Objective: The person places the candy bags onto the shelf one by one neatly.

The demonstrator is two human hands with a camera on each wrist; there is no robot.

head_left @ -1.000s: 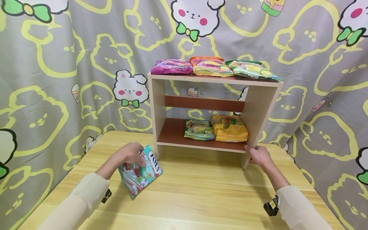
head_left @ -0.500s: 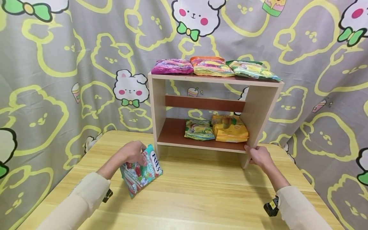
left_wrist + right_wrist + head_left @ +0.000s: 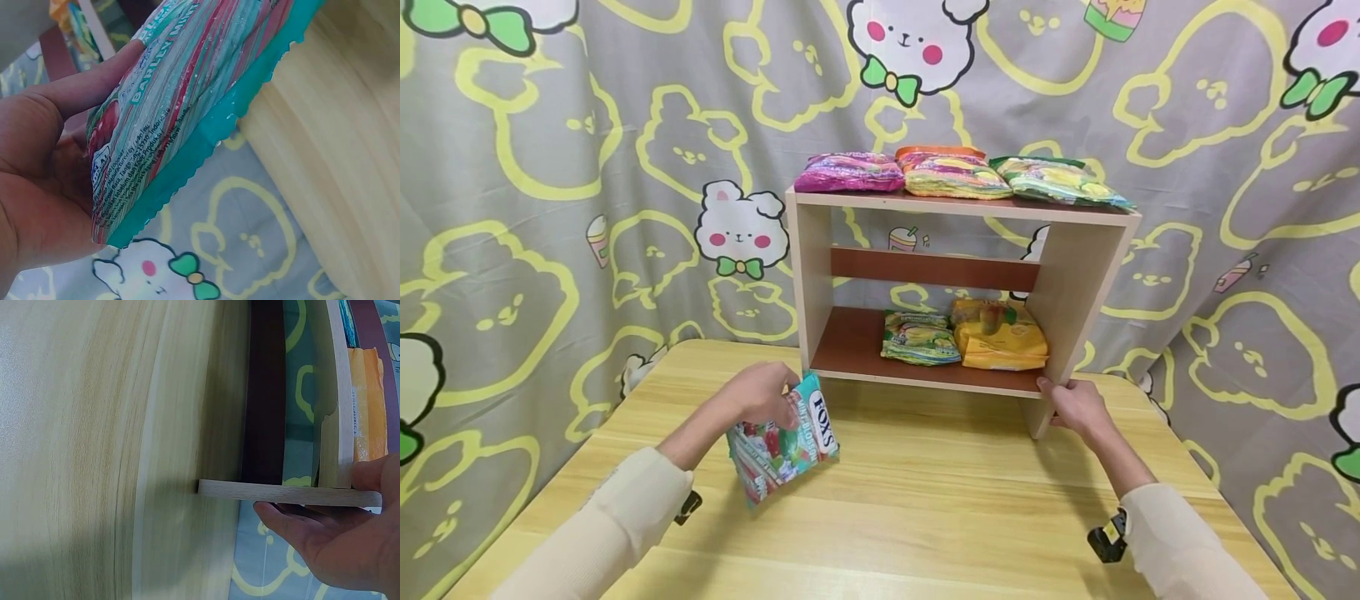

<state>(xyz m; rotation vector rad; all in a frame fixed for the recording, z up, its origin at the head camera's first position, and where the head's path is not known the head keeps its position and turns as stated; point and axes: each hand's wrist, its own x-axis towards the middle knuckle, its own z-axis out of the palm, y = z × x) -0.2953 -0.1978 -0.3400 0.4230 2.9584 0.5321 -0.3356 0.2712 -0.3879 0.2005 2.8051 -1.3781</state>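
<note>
My left hand (image 3: 763, 393) grips a teal bag of Fox's candy (image 3: 790, 450) from above. The bag is tilted, over the table in front of the shelf's left leg. Up close in the left wrist view, the thumb of the left hand (image 3: 50, 137) lies across the striped candy bag (image 3: 181, 100); the other fingers are mostly hidden behind it. At the other side, my right hand (image 3: 1078, 406) holds the right side panel of a small two-tier shelf (image 3: 1078, 292). In the right wrist view, the right hand (image 3: 337, 544) has its thumb and fingers on either side of the panel edge.
On the shelf's top lie a purple candy bag (image 3: 850, 173), an orange one (image 3: 953, 175) and a green one (image 3: 1060, 182). The lower board carries a green candy bag (image 3: 919, 340) and a yellow mango one (image 3: 1000, 337) toward the right. A patterned curtain surrounds the wooden table (image 3: 910, 517).
My left hand has moved right and slightly forward with the teal candy bag, nearer the shelf's left leg. The right hand stays on the side panel, and the shelf has not moved.
</note>
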